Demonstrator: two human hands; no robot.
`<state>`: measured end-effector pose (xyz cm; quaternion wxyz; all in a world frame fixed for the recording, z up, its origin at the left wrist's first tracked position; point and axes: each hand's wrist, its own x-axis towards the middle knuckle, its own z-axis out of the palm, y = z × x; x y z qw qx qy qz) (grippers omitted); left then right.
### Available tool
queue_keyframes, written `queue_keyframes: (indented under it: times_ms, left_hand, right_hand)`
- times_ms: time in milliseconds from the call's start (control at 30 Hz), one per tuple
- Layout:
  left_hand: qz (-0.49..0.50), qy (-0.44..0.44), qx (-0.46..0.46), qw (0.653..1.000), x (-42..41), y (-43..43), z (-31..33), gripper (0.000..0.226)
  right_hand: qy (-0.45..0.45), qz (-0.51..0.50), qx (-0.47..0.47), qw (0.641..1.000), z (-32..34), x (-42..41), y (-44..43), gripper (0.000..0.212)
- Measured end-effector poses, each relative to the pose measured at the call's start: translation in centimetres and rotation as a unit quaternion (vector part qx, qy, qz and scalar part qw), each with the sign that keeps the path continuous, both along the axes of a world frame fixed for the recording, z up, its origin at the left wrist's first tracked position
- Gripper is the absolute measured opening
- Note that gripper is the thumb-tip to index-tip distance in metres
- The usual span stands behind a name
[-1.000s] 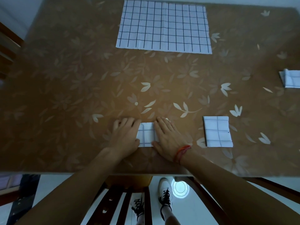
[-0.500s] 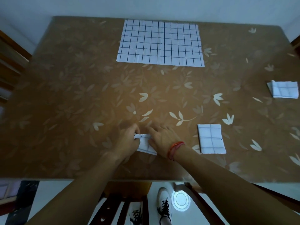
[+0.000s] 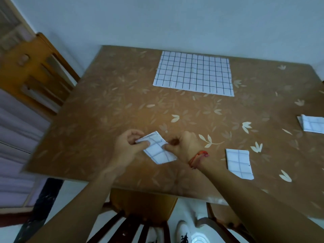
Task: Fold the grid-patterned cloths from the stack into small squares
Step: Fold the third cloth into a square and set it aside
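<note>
A small folded grid-patterned cloth [image 3: 158, 150] is held between both hands, tilted and lifted a little off the brown floral table [image 3: 108, 111]. My left hand [image 3: 128, 147] pinches its upper left corner. My right hand [image 3: 184, 146], with a red wrist band, pinches its right edge. A flat spread stack of grid cloths [image 3: 193, 74] lies at the far middle of the table. A finished folded square [image 3: 239, 163] rests to the right of my hands. Another folded cloth [image 3: 313, 125] lies at the right edge.
A wooden chair [image 3: 35, 67] stands left of the table against the pale wall. A chair back [image 3: 140, 216] and my white shoes [image 3: 184, 232] show below the near table edge.
The hands went from pressing the folded cloth flat on the table to pinching and lifting it, turned at an angle. The view has tilted up and shifted left.
</note>
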<state>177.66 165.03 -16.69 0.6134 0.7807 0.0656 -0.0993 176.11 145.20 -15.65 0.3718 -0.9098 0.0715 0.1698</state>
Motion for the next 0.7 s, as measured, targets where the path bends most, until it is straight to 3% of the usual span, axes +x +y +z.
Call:
queue_keyframes:
  times_ms: [67, 233, 400, 700]
  left_hand:
    - [0.046, 0.005, -0.019, 0.999, -0.3, 1.9, 0.6, 0.023]
    - [0.082, 0.103, -0.132, 0.982, -1.5, 6.3, 1.8, 0.014]
    - [0.091, 0.058, 0.021, 0.994, -2.1, 10.5, 1.7, 0.008]
    - [0.107, 0.055, 0.045, 0.992, -0.9, 14.4, -0.2, 0.009]
  right_hand:
    - [-0.056, -0.043, 0.109, 0.991, 1.7, 0.1, 1.6, 0.018]
    - [-0.017, -0.111, 0.272, 0.956, 0.9, 0.0, 5.4, 0.025]
    - [0.038, -0.146, 0.323, 0.934, 1.5, -0.5, 9.4, 0.015]
    - [0.101, -0.153, 0.370, 0.911, -0.7, 0.7, 14.5, 0.018]
